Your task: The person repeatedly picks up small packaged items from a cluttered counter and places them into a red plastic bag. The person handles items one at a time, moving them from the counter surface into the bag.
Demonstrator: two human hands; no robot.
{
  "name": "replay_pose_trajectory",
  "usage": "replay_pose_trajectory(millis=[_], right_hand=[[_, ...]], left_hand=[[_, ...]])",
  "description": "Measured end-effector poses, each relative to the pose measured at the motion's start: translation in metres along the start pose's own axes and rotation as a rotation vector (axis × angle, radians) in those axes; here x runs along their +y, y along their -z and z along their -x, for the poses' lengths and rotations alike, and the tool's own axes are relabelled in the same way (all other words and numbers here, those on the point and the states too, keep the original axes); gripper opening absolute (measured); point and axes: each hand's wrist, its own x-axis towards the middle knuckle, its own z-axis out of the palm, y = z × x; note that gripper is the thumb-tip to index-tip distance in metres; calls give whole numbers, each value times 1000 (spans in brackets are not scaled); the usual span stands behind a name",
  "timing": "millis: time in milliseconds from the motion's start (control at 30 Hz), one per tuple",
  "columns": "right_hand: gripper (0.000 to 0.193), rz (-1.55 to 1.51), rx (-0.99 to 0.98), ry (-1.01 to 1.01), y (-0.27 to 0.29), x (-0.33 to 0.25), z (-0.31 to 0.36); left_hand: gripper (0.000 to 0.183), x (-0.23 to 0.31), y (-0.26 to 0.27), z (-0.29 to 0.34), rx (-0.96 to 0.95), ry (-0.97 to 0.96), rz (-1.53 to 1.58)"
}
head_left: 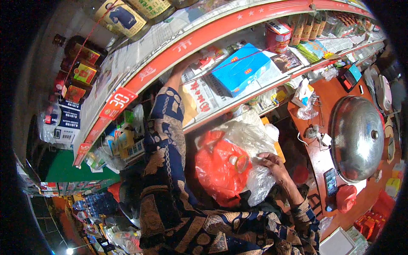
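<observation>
My left arm is stretched up over the shelf edge, and my left hand [185, 64] reaches onto the newspaper-lined shelf beside a red-and-white packet [211, 59]. Its fingers are blurred and partly hidden. Lower down, my right hand [276, 168] has thumb and fingers pinched on the edge of a clear plastic bag [260, 183]. Left of that hand lies a bulging red plastic bag [216, 172], with a yellowish ring [242, 163] and a small white cap-like piece on it. More crumpled clear plastic [246, 134] rests behind the red bag.
A blue box [242, 70] and a red tin [278, 37] stand on the shelf, whose red front edge [170, 53] crosses the view. At right, a reddish table [316, 146] bears a large metal lid [357, 138], a phone [330, 182] and a small red bag [346, 198].
</observation>
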Motion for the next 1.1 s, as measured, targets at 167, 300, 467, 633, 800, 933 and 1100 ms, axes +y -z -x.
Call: replay_pose_trajectory(millis=[167,300,467,633,800,933,1100], right_hand=[[21,-32,117,-39,16,5,6],[21,-12,75,-6,15,8,5],[21,-36,5,25,4,5,-3],[21,-15,56,-7,15,9,1],[21,-17,102,-30,24,4,10],[22,8,28,-48,7,0,2],[23,-25,22,0,11,0,5]], left_hand=[[36,23,-83,-24,14,94,-195],[30,34,-62,-15,215,-176,-560],[35,15,-28,-12,223,-77,-460],[33,10,-49,-24,272,-43,-484],[25,39,-76,-24,71,66,-147],[23,24,-32,3,253,-59,-359],[34,33,-59,14,222,-16,-307]])
